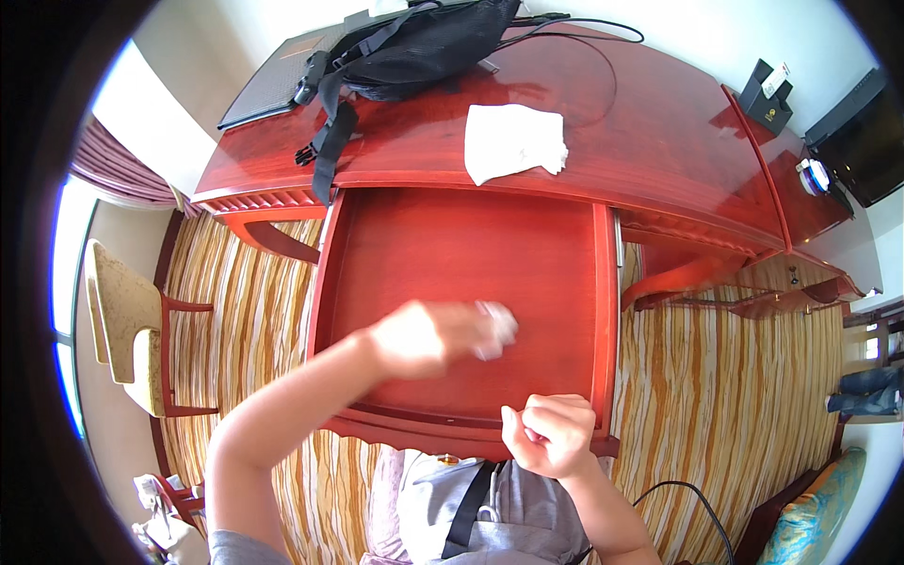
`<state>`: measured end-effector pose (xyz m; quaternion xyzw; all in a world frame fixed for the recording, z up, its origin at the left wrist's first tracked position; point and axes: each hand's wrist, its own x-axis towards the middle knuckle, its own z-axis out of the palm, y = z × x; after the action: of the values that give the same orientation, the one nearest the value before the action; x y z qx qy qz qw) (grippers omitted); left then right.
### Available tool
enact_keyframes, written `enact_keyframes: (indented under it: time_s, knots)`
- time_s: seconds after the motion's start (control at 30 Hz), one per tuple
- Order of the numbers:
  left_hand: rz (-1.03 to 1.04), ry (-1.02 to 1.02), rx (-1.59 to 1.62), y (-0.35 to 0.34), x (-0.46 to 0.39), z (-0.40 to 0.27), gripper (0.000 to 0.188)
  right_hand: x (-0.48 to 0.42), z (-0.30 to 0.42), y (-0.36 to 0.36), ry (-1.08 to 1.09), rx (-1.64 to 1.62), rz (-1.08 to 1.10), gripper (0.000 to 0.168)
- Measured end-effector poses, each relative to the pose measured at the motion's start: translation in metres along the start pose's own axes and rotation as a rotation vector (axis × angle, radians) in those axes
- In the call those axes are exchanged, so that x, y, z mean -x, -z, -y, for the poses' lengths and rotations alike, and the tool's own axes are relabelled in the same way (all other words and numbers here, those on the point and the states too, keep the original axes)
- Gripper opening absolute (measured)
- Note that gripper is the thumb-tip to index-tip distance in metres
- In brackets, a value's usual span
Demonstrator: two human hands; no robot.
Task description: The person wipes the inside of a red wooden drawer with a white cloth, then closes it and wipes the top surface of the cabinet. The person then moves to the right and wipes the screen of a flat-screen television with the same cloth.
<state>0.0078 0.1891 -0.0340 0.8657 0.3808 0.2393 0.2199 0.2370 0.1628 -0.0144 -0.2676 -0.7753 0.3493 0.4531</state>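
Note:
A red wooden drawer (452, 247) is pulled out from the desk. Over its inside is my left hand (431, 339), blurred, closed on a crumpled white tissue or cloth (498, 329). My right hand (554, 434) is curled into a fist by the drawer's front right corner, with nothing visible in it. A folded white cloth (514, 141) lies on the desktop behind the drawer, partly over the desk's front edge.
A black bag (424, 53) with hanging straps and a dark folder (279, 78) occupy the desk's back left. Black cables (586, 25) run behind. At right are a black holder (764, 99) and a screen (865, 148). A chair (127, 325) stands left; a person's legs (869, 390) show far right.

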Motion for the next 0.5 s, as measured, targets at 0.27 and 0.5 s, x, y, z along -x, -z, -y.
enact_keyframes:
  time_s: [0.27, 0.5]
  knots:
    - [-0.054, 0.255, -0.216, 0.027, 0.075, -0.004, 0.040, -0.001, 0.004, -0.002, -0.027, 0.052, 0.010, 0.042]
    - [-0.123, 0.259, -0.275, 0.082, 0.115, -0.023, 0.039, 0.001, 0.003, -0.002, -0.030, 0.124, 0.009, 0.045]
